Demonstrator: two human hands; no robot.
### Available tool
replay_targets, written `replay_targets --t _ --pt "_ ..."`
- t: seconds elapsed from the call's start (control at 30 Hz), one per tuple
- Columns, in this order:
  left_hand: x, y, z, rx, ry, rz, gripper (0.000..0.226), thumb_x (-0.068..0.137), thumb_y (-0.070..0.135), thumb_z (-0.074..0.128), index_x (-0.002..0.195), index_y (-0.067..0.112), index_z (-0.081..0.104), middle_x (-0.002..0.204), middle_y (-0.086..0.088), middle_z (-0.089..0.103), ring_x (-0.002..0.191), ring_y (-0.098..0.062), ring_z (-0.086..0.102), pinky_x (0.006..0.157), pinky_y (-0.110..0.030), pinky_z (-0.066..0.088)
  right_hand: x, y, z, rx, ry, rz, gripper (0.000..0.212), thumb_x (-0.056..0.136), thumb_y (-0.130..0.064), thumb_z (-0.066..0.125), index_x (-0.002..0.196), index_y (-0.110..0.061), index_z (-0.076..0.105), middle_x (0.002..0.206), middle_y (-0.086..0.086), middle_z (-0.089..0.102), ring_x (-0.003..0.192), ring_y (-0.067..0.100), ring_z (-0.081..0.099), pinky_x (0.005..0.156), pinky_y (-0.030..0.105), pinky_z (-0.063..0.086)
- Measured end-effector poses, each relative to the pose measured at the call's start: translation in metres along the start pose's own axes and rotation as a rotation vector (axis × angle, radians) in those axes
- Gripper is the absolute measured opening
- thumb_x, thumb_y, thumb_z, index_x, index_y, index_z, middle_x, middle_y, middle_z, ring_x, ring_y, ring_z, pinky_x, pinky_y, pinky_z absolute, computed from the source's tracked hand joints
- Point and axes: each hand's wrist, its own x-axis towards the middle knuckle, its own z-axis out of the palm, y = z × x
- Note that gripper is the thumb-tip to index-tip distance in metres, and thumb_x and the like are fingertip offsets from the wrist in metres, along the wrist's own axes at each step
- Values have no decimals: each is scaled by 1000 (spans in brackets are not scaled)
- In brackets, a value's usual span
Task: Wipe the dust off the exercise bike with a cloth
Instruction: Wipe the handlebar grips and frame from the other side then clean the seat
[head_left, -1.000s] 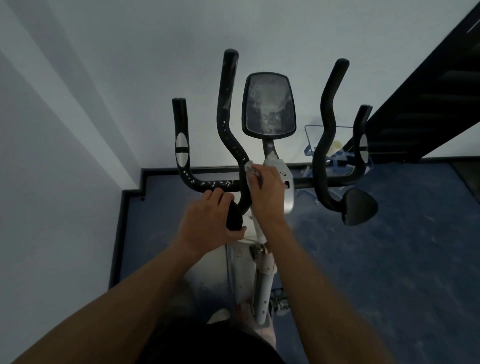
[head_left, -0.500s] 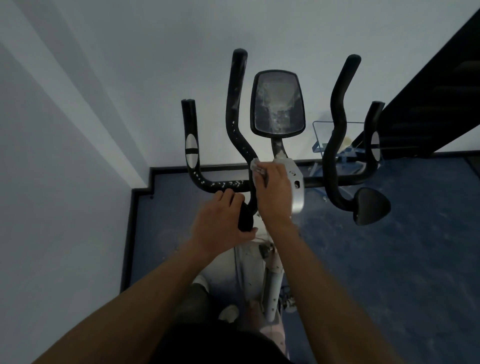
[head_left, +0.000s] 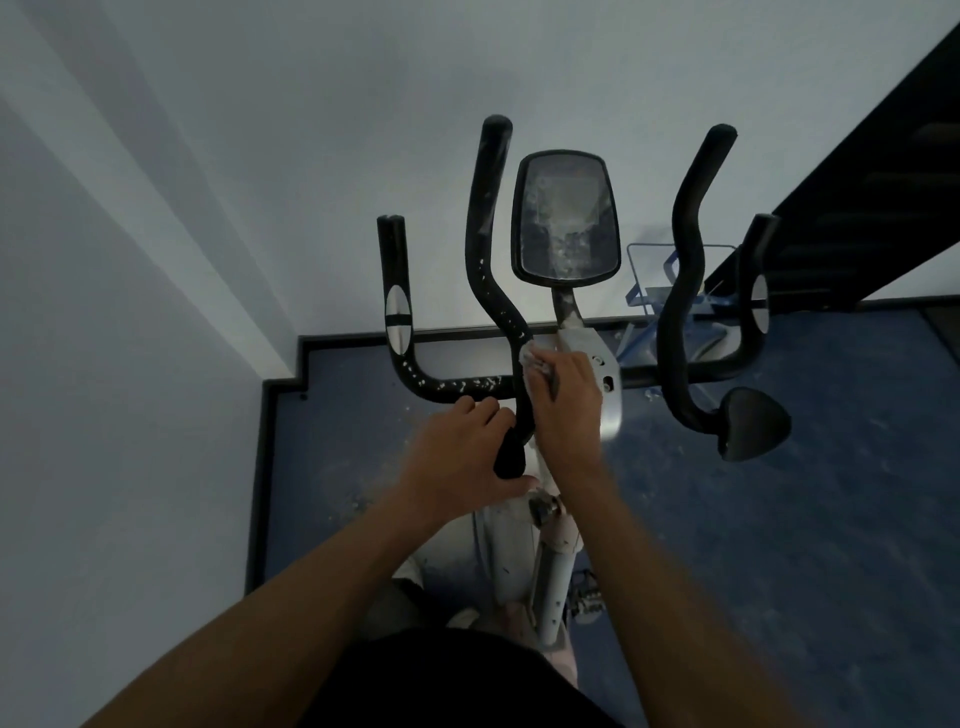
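At the far left a pale wall (head_left: 130, 364) meets the blue floor (head_left: 753, 545) along a dark skirting. Next comes the exercise bike (head_left: 550, 582), whose outer left handlebar (head_left: 397, 312) curves down into a crossbar (head_left: 467, 387) speckled with pale dust flecks. The person's left hand (head_left: 457, 457) grips the lower end of the inner left handle (head_left: 488, 249), its fingers curled round the black foam and its thumb beneath, seemingly to steady the bar. Just beside it, the right hand (head_left: 563, 400) is clamped on a small whitish cloth (head_left: 532, 361), pressing it against that same handle where it meets the grey stem cover (head_left: 605, 384). Above, the console screen (head_left: 566, 218) is plainly filmed with dust and smears. Further right stand the inner right handle (head_left: 685, 270), a black pad (head_left: 753, 423) at its foot, and the outer right grip (head_left: 756, 280), with a blue wire rack (head_left: 654, 280) behind them. The step in hand looks to be wiping the base of the inner left handle; most of the bike appears undone, since flecks show up that handle and along the crossbar. The next move likely calls for sliding the cloth upward along the handle with firm wrapped pressure, while the left hand braces the bar, then shifting to the crossbar and console.
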Motion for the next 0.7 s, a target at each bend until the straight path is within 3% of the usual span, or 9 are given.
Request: replay_targets --t 0.07,0.17,0.23,0.33,0.47,0.57,0.7 --pt "-2 0 3 -16 13 -19 70 74 85 50 107 24 60 98 6 59 84 -12 49 64 -26 44 -15 8 -5 -13 -3 2 17 100 -22 63 115 -16 67 106 -9 54 97 16 60 85 28 55" --pt "-2 -3 5 -55 8 -25 71 73 86 52 110 26 60 100 7 58 86 -10 49 66 -25 44 -11 1 -11 -11 5 21 14 100 -23 63 110 -13 68 100 -3 59 87 1 58 76 8 48" --pt "-1 -4 5 -83 16 -25 72 72 86 53 109 25 61 98 7 58 86 -10 48 66 -26 45 8 -11 -7 -5 43 17 16 101 -27 63 103 -13 69 95 0 61 83 -8 54 72 2 40" --pt "-2 -3 5 -91 26 -30 71 71 83 47 109 25 62 97 6 58 85 -10 45 68 -28 49 19 -18 3 -14 55 25 21 101 -36 62 106 -17 70 103 -5 59 89 -12 53 75 3 40" --pt "-1 -1 6 -75 19 -62 72 71 85 44 109 27 60 99 6 58 87 -11 47 69 -32 53 -16 -6 7 15 95 114 6 101 -32 62 102 -26 63 112 -3 57 97 3 56 85 19 51" --pt "-2 -2 7 -73 17 -64 74 71 87 43 110 27 61 100 6 59 88 -12 50 68 -32 54 -19 -7 1 35 107 104 5 100 -31 63 97 -29 60 107 -3 61 92 0 57 79 14 49" --pt "-3 0 6 -105 45 -71 66 70 76 44 108 25 62 97 6 59 88 -13 52 65 -31 52 9 -22 -4 56 143 107 10 100 -29 63 98 -19 66 91 -8 62 84 0 57 74 7 41"
